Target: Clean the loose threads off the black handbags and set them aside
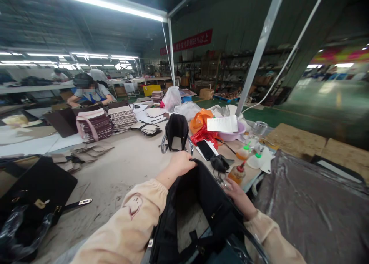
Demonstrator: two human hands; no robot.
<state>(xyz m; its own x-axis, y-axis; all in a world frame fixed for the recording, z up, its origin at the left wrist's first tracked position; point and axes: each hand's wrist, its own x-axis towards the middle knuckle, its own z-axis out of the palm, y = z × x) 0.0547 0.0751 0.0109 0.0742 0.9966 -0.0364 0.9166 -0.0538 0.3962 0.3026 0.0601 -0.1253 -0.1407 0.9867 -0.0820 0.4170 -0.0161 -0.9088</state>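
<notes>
A black bag body (215, 206) stands with its open mouth toward me, in front of my chest. My left hand (184, 164) is closed on its far upper edge, thumb and fingers pinching the black material. On the bag's outer right side, my right hand (239, 196) has its fingers bent around a small shiny thing beside the bag; its kind is unclear. Just beyond the right fingers stands an amber glue bottle (236, 173) with a red tip. Past my left hand, another black bag piece (176, 131) with plastic-wrapped handles sits on the table.
A finished-looking black handbag (34, 195) lies at the left. Stacks of dark panels (93, 123) stand at the back left, near a seated co-worker (89, 91). A phone (205, 150), green-capped bottles (255, 160) and a purple basin (232, 135) crowd the right. A metal post (259, 48) rises there.
</notes>
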